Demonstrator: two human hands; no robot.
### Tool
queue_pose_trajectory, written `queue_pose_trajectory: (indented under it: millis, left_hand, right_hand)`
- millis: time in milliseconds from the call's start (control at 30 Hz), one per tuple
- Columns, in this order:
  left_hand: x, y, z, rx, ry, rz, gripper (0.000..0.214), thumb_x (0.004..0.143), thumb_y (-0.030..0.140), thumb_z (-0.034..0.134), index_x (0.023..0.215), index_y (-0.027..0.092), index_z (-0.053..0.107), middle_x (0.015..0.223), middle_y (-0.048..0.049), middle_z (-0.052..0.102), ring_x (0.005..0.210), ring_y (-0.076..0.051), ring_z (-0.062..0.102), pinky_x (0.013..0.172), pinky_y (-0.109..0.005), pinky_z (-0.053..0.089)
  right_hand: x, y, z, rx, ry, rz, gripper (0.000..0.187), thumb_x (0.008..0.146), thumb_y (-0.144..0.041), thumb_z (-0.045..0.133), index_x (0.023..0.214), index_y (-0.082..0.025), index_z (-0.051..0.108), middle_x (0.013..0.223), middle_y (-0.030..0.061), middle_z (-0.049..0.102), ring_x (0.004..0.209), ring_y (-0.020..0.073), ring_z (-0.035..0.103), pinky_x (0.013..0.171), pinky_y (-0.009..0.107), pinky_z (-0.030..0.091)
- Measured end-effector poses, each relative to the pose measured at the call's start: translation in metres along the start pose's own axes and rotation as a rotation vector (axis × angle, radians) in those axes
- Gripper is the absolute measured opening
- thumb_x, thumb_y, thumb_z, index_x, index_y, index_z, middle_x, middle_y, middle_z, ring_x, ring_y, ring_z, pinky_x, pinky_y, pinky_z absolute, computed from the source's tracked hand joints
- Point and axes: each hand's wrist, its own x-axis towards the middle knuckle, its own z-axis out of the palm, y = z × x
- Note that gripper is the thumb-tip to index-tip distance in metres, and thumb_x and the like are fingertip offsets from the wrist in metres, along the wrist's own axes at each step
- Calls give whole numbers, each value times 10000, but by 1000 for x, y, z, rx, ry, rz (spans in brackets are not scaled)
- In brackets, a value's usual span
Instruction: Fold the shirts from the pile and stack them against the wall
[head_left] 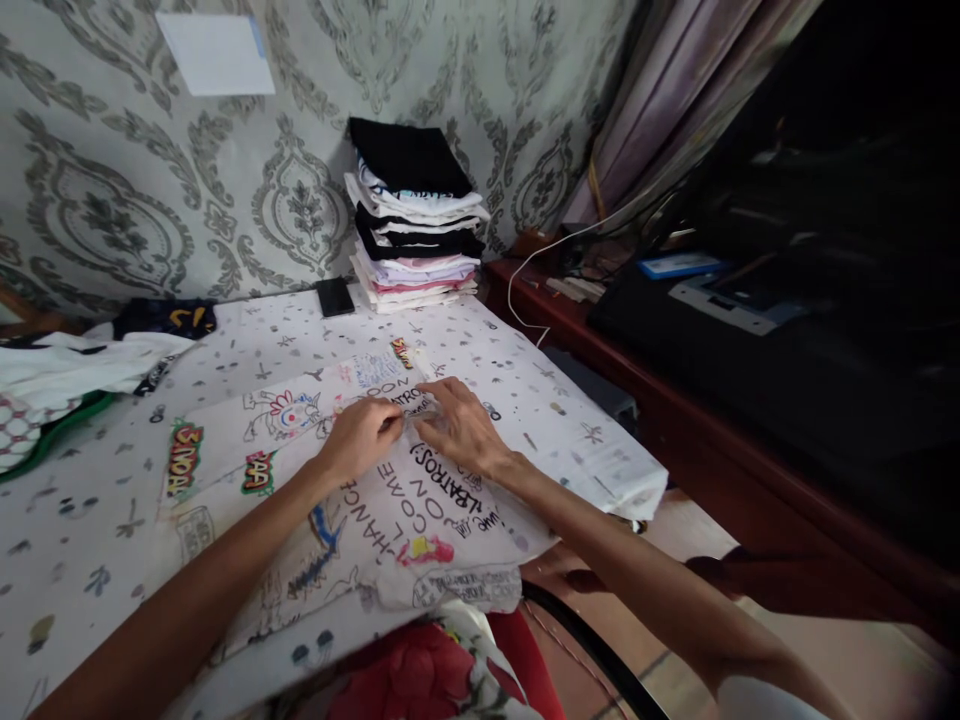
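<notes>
A white printed T-shirt with cartoon graphics and lettering lies spread on the patterned tabletop in front of me. My left hand is curled into a pinch on the fabric at the shirt's middle. My right hand rests beside it, fingers bent and pressing on the same patch of cloth. The two hands nearly touch at a small clear piece between their fingertips; I cannot make out what it is.
A stack of folded shirts stands against the wallpapered wall, a black phone beside it. More clothes are heaped at the left. A dark wooden desk with a printer and cables is at the right.
</notes>
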Motion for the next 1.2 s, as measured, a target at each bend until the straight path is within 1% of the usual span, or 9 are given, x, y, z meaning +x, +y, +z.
queue_pose_trajectory:
  millis: [167, 400, 600, 767, 867, 967, 1067, 1133, 1200]
  left_hand:
    - [0, -2, 0, -30, -2, 3, 233, 856, 156, 519, 670, 195, 653, 704, -32, 639, 715, -182, 558, 686, -300, 384]
    - [-1, -1, 1, -47, 9, 0, 249, 852, 130, 502, 664, 199, 650, 712, -32, 631, 731, -182, 555, 693, -299, 389]
    - [-3, 0, 1, -66, 16, -27, 222, 842, 113, 518, 672, 201, 630, 713, -21, 616, 753, -180, 540, 719, -306, 399]
    - [-3, -2, -1, -83, -12, -21, 244, 902, 195, 502, 702, 204, 639, 722, -24, 626, 758, -186, 555, 719, -315, 405]
    - [-2, -3, -3, -119, -15, -43, 256, 914, 238, 495, 711, 205, 648, 731, -29, 639, 752, -189, 564, 712, -317, 413]
    - [-1, -4, -7, -173, -21, -81, 273, 907, 263, 498, 684, 201, 643, 701, -27, 638, 713, -178, 564, 683, -306, 417]
    - [3, -11, -18, -318, -61, -148, 276, 915, 322, 507, 730, 198, 669, 694, -16, 658, 679, -166, 584, 654, -286, 437]
    - [8, -21, -27, -431, -40, -198, 279, 925, 375, 511, 812, 199, 696, 774, -22, 705, 734, -175, 631, 677, -281, 471]
    - [15, -33, -36, -454, 23, -235, 265, 930, 371, 509, 915, 202, 713, 901, -39, 745, 834, -193, 672, 748, -297, 503]
  right_hand:
    - [1, 3, 5, 19, 16, 14, 405, 859, -298, 607, 1252, -202, 582, 1159, 104, 578, 1125, 277, 542, 988, 465, 458]
    - [1, 6, 11, -63, -5, 6, 452, 801, -139, 543, 1249, -174, 595, 1179, 125, 593, 1116, 282, 524, 981, 450, 446]
    - [-2, 4, 20, -102, 5, -6, 478, 803, -227, 602, 1280, -218, 568, 1215, 122, 596, 1123, 311, 512, 965, 479, 433]
    - [0, 8, 12, -232, 22, 34, 491, 784, -119, 524, 1268, -180, 578, 1144, 137, 622, 1076, 311, 541, 928, 449, 440]
    - [-2, 12, 7, -221, 27, 66, 505, 769, -89, 495, 1257, -189, 583, 1091, 116, 631, 996, 282, 576, 873, 406, 467]
    - [-5, 14, 8, -199, 3, 35, 497, 772, -89, 495, 1247, -200, 592, 1065, 98, 626, 950, 260, 586, 850, 386, 480]
    - [-7, 16, 8, -184, -27, -4, 383, 795, -111, 504, 1136, -203, 652, 1016, 89, 617, 923, 247, 591, 844, 387, 491]
    - [-8, 18, 4, -127, -38, -9, 312, 815, -140, 514, 1073, -217, 673, 999, 75, 618, 889, 226, 600, 809, 368, 505]
    - [-8, 19, -5, -44, -65, 9, 262, 841, -185, 527, 1047, -229, 683, 999, 63, 627, 857, 210, 614, 769, 353, 516]
